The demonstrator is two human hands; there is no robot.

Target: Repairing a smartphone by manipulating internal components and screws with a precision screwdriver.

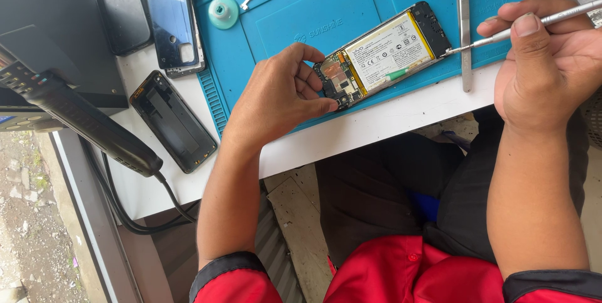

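Blue mat [282, 21]: left hand [279, 99] pinches opened phone [382, 52], white-labelled battery; right hand [539, 71] grips metal tool [501, 36].

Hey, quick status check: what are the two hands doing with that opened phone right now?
Left hand pinches the opened phone at its circuit-board end, on the blue mat. Right hand holds a thin metal tool, tip at the phone's far end. Tweezers lie beside it.

1 head camera looks steeply down, close over the blue mat [295, 8].
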